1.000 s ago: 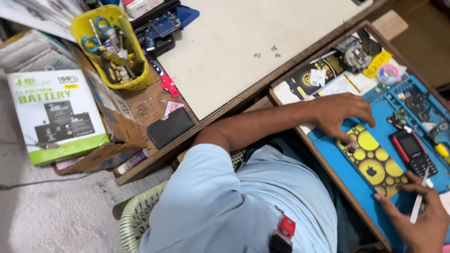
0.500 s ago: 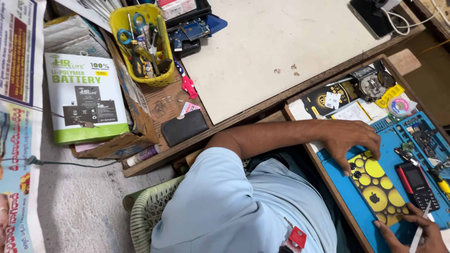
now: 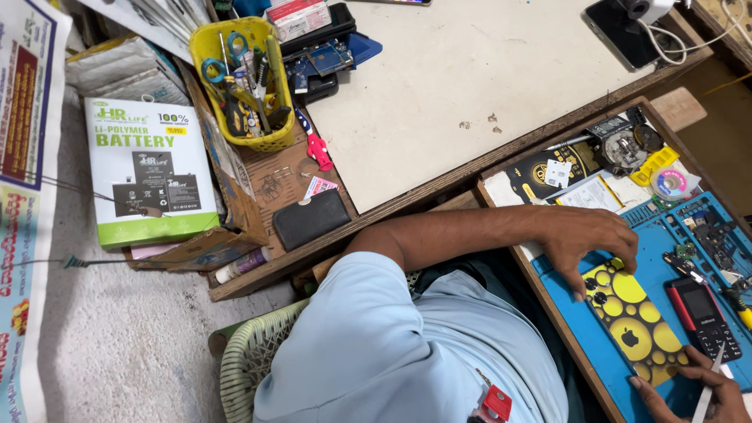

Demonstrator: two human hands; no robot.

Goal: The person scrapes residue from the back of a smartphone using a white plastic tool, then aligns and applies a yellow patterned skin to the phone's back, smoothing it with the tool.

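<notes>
Left hand (image 3: 587,239) flat, pinning top of yellow-spotted phone (image 3: 634,321) to blue mat (image 3: 564,290). Right hand (image 3: 693,388) pinches a thin white tool (image 3: 707,388) at its lower corner. Slip could gouge the back.

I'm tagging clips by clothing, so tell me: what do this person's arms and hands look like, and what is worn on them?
Both hands are bare, with no gloves; I see no rings or watch. The left hand shows with its whole forearm uncovered. A short light blue shirt sleeve ends above the elbow. The right hand is cut off by the frame's edge, so its arm and sleeve are out of view.
</notes>
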